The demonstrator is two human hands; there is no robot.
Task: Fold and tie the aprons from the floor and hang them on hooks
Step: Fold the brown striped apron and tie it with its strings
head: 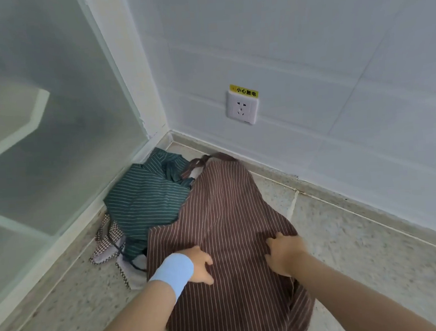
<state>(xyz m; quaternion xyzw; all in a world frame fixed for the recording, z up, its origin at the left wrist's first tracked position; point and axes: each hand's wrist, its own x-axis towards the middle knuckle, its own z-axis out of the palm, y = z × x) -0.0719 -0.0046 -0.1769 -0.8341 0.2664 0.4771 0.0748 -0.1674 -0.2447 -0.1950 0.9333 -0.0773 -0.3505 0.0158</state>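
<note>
A brown apron with thin white stripes (228, 216) lies spread on the floor in a room corner, its neck strap at the far end near the wall. My left hand (200, 264), with a light blue wristband, pinches the cloth near its middle. My right hand (284, 254) grips a bunched fold of the same apron at its right side. A dark green striped apron (146, 199) lies crumpled to the left, partly under the brown one. A small-checked apron (105, 242) shows beneath the green one.
A white tiled wall with a power socket (242, 108) and a yellow warning label rises behind the aprons. A frosted glass partition (51, 113) stands on the left. Speckled stone floor (374, 244) stretches to the right and front.
</note>
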